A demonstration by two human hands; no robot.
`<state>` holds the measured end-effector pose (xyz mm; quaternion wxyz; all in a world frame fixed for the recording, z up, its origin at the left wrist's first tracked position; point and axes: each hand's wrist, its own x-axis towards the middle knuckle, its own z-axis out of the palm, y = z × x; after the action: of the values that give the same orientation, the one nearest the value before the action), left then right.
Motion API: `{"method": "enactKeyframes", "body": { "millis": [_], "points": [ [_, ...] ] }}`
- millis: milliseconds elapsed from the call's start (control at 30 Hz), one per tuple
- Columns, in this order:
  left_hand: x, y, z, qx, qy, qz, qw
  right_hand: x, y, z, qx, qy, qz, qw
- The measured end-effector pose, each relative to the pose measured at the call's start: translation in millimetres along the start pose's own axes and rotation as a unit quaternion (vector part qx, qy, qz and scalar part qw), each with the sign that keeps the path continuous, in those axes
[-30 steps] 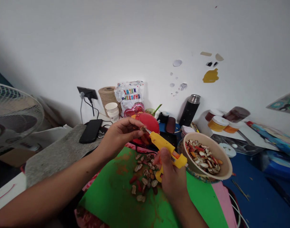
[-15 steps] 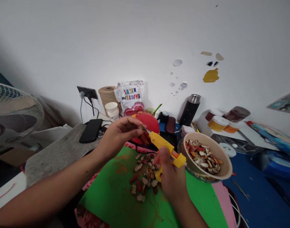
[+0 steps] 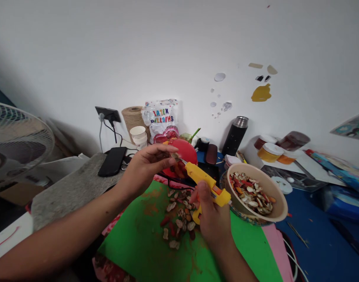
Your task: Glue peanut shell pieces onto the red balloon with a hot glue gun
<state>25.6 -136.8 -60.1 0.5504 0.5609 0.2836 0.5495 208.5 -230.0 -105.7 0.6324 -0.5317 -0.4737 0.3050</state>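
My right hand (image 3: 211, 219) is wrapped round the grip of a yellow glue gun (image 3: 205, 183), whose nozzle points up and left. My left hand (image 3: 145, 166) pinches a small piece of shell (image 3: 175, 156) right at the nozzle tip. Below both hands a green sheet (image 3: 141, 243) carries a cluster of shell pieces (image 3: 179, 219), some painted red. A beige bowl (image 3: 278, 196) full of coloured shells stands just right of the glue gun.
A red lid (image 3: 185, 152), a balloon packet (image 3: 161, 117), a twine roll (image 3: 132, 117), paper cups (image 3: 138, 137), a black flask (image 3: 235, 137) and paint jars (image 3: 269, 152) line the wall. A phone (image 3: 112, 161) and a fan (image 3: 17, 141) are at left.
The shell piece and the glue gun's tip have risen slightly. Both hands otherwise hold their places.
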Motion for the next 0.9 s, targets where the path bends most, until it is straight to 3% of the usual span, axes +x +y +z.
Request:
{"method": "enactKeyframes", "body": {
  "millis": [433, 733, 900],
  "points": [
    [1.0, -1.3, -1.5, -0.032, 0.0, -0.014, 0.999, 1.2, 4.7, 0.5, 0.003, 0.007, 0.002, 1.0],
    [1.1, -1.8, -2.2, -0.013, -0.012, -0.007, 1.0, -5.6, -16.8, 1.3, 0.001, -0.005, 0.052, 0.999],
    [2.2, -2.7, -2.5, -0.005, 0.001, 0.001, 1.0, -4.7, -12.5, 1.8, 0.009, -0.012, 0.047, 0.999]
  ]
}}
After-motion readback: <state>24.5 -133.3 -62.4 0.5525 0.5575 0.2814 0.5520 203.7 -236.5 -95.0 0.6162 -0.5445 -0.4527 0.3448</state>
